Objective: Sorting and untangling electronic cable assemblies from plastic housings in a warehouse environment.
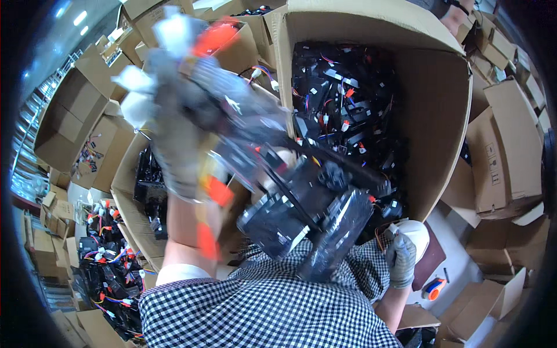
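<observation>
My left hand (177,122), gloved and smeared by motion, is raised in front of the boxes. It grips a bundle of black wired parts (284,214), some in clear plastic. White connectors and orange-red tags swing blurred around the hand, and the black pieces hang across to the right over my checked clothing. My right hand (401,261), in a grey striped glove, is low at the right with fingers curled in. It rests beside a rounded white thing (416,235) I cannot name. Thin wires show near it; what the fingers hold, if anything, is hidden.
A large cardboard box (432,110) ahead holds many black wired parts (342,98). A smaller carton (130,197) stands left, with a heap of similar parts (107,267) beyond it. An orange-and-blue tape dispenser (435,289) lies right. Another person's arm (455,20) shows top right.
</observation>
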`<state>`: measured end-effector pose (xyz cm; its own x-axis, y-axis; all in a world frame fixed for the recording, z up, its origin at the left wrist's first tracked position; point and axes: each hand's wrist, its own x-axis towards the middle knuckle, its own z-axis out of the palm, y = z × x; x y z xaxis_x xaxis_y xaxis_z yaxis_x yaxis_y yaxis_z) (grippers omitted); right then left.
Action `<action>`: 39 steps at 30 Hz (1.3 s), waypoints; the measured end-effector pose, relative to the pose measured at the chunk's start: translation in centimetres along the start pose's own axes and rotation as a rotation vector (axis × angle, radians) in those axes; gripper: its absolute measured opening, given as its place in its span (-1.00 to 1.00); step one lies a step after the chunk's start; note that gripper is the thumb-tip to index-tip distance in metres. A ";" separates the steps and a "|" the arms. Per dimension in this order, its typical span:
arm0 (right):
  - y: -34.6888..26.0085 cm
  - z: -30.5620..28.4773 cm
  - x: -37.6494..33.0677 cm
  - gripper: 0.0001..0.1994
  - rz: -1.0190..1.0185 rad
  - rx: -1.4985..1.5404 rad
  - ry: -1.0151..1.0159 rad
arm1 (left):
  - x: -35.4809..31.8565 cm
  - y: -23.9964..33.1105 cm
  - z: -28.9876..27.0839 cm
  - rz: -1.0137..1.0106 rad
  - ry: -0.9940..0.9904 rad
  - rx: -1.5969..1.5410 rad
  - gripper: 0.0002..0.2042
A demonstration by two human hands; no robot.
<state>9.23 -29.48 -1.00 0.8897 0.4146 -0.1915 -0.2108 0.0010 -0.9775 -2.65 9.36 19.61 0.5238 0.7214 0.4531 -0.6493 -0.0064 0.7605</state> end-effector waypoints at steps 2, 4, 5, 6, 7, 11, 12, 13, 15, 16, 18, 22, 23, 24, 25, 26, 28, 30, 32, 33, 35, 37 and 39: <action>-0.1 1.8 0.8 -0.63 0.098 -0.016 0.041 | 3.8 3.9 -1.4 0.189 0.230 0.361 -0.61; 0.3 2.8 1.1 -0.63 0.083 0.000 0.030 | 5.4 5.8 -0.4 0.227 0.406 0.358 -0.61; 0.2 3.1 1.2 -0.62 0.063 0.013 0.010 | 6.9 7.3 -2.0 0.232 0.275 0.210 -0.68; 0.1 3.5 1.3 -0.62 0.049 0.025 -0.036 | 8.4 10.1 -4.1 0.244 0.160 0.083 -0.72; -0.3 3.9 1.3 -0.63 0.077 0.056 -0.032 | 9.4 10.5 -3.8 0.296 0.105 0.096 -0.75; 1.2 4.1 1.5 -0.57 0.075 -0.045 -0.034 | 12.5 7.6 -4.3 0.394 0.278 0.240 -0.76; 1.6 4.1 1.6 -0.57 0.079 -0.046 -0.035 | 12.6 6.4 -5.2 0.429 0.411 0.443 -0.77; 1.9 4.2 1.7 -0.54 0.106 -0.068 -0.050 | 11.9 4.5 -5.1 0.434 0.386 0.415 -0.79; 3.4 3.7 2.2 -0.48 0.139 -0.100 -0.097 | 10.6 1.8 -6.7 0.186 0.197 0.253 -0.83; 2.6 4.4 2.1 -0.50 0.188 -0.101 -0.089 | 9.6 0.3 -6.8 0.169 0.213 0.304 -0.82; 2.7 4.9 2.3 -0.53 0.224 -0.100 -0.094 | 9.3 -2.3 -8.4 0.045 0.283 0.473 -0.84; 3.6 5.4 3.2 -0.53 0.216 -0.074 -0.110 | 12.2 -4.1 -13.8 -0.010 0.398 0.123 -0.83; 3.2 5.9 3.4 -0.52 0.219 -0.073 -0.104 | 13.4 -2.8 -15.6 -0.001 0.390 0.155 -0.83; 3.0 6.3 3.6 -0.52 0.225 -0.082 -0.105 | 14.2 -1.3 -16.4 0.010 0.384 0.189 -0.82; 3.0 6.6 3.9 -0.53 0.225 -0.091 -0.096 | 15.0 -0.1 -15.8 0.081 0.518 0.254 -0.82; 3.0 6.9 4.1 -0.53 0.224 -0.098 -0.097 | 15.5 1.1 -15.6 0.158 0.654 0.326 -0.80; 3.2 7.6 4.7 -0.54 0.246 -0.081 -0.151 | 17.6 6.5 -20.5 0.197 0.354 0.082 -0.82; 3.3 8.5 5.2 -0.56 0.263 -0.068 -0.169 | 17.7 5.7 -21.8 0.162 0.280 0.474 -0.83; 4.3 8.9 5.7 -0.60 0.262 -0.117 -0.188 | 15.6 1.2 -19.6 0.040 0.110 0.685 -0.81; 5.0 9.5 5.7 -0.62 0.250 -0.109 -0.198 | 14.8 0.6 -20.3 -0.003 -0.003 1.017 -0.77; 7.1 10.1 5.8 -0.70 0.208 -0.177 -0.234 | 11.8 -3.9 -22.6 -0.072 -0.114 1.211 -0.57; 8.6 10.5 5.7 -0.76 0.131 -0.397 -0.291 | 7.4 -7.5 -22.5 -0.034 -0.212 1.441 -0.44; 9.1 11.0 5.4 -0.77 0.126 -0.522 -0.326 | 4.6 -8.7 -20.6 0.086 -0.374 1.942 -0.35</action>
<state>7.69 -17.22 -9.97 0.6843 0.6389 -0.3515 -0.0074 -0.4760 -0.8794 -5.96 26.98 5.50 0.7667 0.5239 0.3710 0.5596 -0.8286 0.0137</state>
